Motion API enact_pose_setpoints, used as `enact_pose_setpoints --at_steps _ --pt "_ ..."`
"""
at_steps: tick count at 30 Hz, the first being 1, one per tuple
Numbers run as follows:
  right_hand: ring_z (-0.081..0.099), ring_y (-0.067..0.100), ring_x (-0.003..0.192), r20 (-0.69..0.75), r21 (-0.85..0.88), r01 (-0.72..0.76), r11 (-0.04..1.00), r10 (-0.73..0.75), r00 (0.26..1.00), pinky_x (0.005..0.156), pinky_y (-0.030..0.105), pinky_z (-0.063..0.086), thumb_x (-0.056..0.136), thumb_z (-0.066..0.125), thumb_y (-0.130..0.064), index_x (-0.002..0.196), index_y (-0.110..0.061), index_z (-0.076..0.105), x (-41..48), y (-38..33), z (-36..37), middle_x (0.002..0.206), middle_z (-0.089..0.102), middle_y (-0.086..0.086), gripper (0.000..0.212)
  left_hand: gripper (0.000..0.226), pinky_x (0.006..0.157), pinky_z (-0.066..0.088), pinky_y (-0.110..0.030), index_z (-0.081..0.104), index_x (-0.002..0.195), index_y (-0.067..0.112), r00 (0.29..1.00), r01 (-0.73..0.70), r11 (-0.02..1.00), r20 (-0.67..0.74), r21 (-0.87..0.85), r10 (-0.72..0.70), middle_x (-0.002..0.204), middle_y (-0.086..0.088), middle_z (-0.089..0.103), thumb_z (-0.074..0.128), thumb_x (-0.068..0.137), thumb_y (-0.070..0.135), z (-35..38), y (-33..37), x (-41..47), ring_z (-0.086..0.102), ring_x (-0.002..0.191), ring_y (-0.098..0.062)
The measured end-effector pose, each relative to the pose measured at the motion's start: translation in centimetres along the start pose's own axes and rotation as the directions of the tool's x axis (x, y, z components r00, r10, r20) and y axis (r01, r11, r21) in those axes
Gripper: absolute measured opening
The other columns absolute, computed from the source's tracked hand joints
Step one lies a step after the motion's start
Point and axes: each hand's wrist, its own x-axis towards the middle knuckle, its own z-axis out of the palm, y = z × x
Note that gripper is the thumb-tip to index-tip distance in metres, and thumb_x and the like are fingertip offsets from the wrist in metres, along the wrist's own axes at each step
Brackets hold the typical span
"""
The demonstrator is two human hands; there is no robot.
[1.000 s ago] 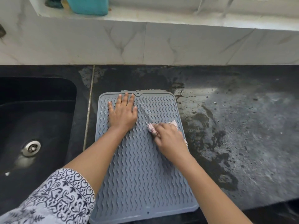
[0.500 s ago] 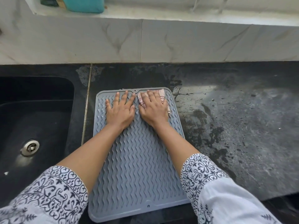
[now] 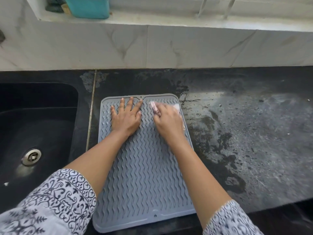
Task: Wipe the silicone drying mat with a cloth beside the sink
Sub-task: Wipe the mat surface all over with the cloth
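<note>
**Beside the sink, both hands on the mat**

On the dark stone counter [image 3: 245, 133], right of the black sink [image 3: 39, 116], lies the grey ribbed silicone drying mat [image 3: 144, 175]. My left hand [image 3: 126, 116] presses flat, fingers spread apart. My right hand [image 3: 167, 121] clamps its fingers on a pale pink cloth [image 3: 154, 106] at the mat's far right corner.

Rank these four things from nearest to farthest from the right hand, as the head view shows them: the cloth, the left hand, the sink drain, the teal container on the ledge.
1. Cloth: under the right hand, on the drying mat.
2. Left hand: just to the left, flat on the mat.
3. Teal container: up on the ledge, far left.
4. Sink drain: in the sink, farthest left.
</note>
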Motion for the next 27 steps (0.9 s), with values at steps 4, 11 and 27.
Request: enact_pose_setpoints --at_steps 4,11,27 --pt "0.014 0.021 0.141 0.191 -0.279 0.060 0.958 -0.006 0.982 0.108 0.056 0.014 0.091 0.036 -0.038 0.145 -0.026 0.024 2.2 -0.1 2.8 0.154 0.022 0.001 0.057 0.050 0.110 -0.006 -0.057 0.011 0.144 0.049 1.000 -0.006 1.000 -0.013 0.010 0.006 0.159 0.005 0.006 0.016 0.095 0.048 0.1 0.0 0.2 0.000 0.145 -0.026" --pt "0.026 0.025 0.136 0.152 -0.319 0.106 0.942 -0.060 0.987 0.104 0.053 0.026 0.091 0.041 -0.031 0.142 -0.018 0.031 -4.0 0.2 1.9 0.147 0.036 0.007 0.053 0.051 0.110 -0.007 -0.057 0.010 0.145 0.048 1.000 -0.005 1.000 -0.023 0.007 0.005 0.159 0.006 0.005 0.016 0.094 0.048 0.1 0.0 0.2 0.000 0.145 -0.027" --pt "0.015 0.018 0.141 0.190 -0.266 0.069 0.962 -0.018 0.982 0.108 0.055 0.015 0.090 0.037 -0.036 0.144 -0.026 0.026 -0.5 0.2 3.3 0.153 0.025 -0.001 0.055 0.053 0.110 -0.004 -0.057 0.013 0.145 0.047 1.000 0.001 1.000 -0.032 0.012 0.000 0.158 0.006 0.009 0.013 0.093 0.056 0.1 0.1 0.2 0.002 0.145 -0.025"
